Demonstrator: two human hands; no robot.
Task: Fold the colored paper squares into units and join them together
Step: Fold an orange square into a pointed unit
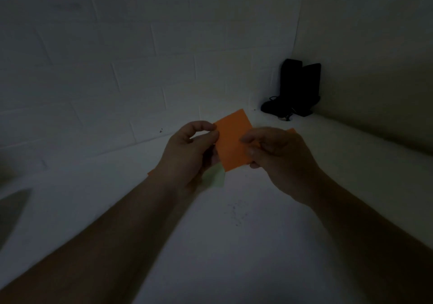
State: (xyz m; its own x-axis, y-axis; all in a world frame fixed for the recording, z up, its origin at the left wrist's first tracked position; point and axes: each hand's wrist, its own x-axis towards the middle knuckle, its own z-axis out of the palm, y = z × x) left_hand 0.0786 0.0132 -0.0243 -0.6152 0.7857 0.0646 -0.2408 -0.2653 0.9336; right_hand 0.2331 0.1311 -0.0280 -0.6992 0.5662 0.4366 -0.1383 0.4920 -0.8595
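Observation:
An orange paper square (230,141) is held up above the white table (246,245) in the middle of the head view. My left hand (189,153) pinches its left edge between thumb and fingers. My right hand (278,156) pinches its right edge. A pale green paper (214,177) lies below the orange square, partly hidden by my left hand. A small orange paper corner (291,131) shows behind my right hand, and another orange corner (151,173) peeks out beside my left wrist.
A black object with a cord (296,90) stands in the far right corner of the table against the white brick wall (117,69). A dark shape (11,214) lies at the left edge. The scene is dim.

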